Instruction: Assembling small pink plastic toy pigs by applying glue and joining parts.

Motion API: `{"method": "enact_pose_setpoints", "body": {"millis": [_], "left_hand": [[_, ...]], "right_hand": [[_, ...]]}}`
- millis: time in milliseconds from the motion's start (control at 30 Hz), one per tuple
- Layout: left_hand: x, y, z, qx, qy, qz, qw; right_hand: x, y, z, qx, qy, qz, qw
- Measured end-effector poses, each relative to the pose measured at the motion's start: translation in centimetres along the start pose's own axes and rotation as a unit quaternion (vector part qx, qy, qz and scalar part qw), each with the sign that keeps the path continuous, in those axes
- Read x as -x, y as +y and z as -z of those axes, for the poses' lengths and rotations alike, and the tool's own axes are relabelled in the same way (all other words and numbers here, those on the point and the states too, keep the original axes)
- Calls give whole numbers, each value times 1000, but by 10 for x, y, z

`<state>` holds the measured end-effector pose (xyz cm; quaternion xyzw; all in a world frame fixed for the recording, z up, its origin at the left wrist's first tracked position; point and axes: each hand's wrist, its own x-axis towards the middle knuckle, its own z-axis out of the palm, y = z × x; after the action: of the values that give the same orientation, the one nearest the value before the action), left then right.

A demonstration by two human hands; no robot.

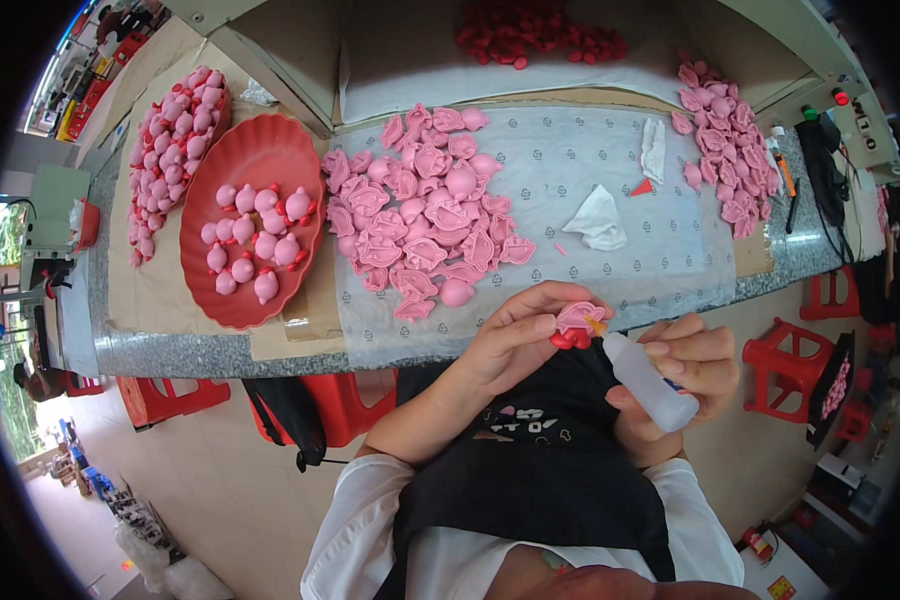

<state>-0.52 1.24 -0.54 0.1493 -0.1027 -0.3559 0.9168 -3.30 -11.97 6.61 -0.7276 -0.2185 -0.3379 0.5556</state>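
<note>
My left hand is pinched on a small pink plastic shell with a glossy red part at its lower edge. My right hand is wrapped around a translucent white squeeze bottle, tilted so its amber nozzle meets or nearly meets the shell; I cannot tell if they touch. Both hands are just in front of the table edge. On the table beyond my left hand lies a heap of similar pink shells, some hollow side up.
A red scalloped tray holds round pink pieces with red parts; another pile of these lies farther left. More pink shells are heaped at right. A crumpled white tissue and red cone cap lie on the white sheet. Red parts fill the shelf.
</note>
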Motion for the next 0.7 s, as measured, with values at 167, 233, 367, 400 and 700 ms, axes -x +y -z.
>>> {"method": "enact_pose_setpoints", "body": {"millis": [167, 233, 367, 400, 700], "left_hand": [[1, 0, 3, -15, 2, -7, 1000], [1, 1, 4, -15, 4, -6, 1000], [1, 2, 4, -26, 11, -12, 1000], [1, 2, 4, -22, 10, -12, 1000], [1, 2, 5, 4, 8, -13, 1000]], "right_hand": [[-1, 3, 1, 22, 12, 9, 1000], [-1, 3, 2, 24, 19, 9, 1000], [-1, 3, 4, 35, 15, 3, 999], [-1, 3, 5, 38, 13, 2, 999], [-1, 2, 12, 3, -7, -16, 1000]]}}
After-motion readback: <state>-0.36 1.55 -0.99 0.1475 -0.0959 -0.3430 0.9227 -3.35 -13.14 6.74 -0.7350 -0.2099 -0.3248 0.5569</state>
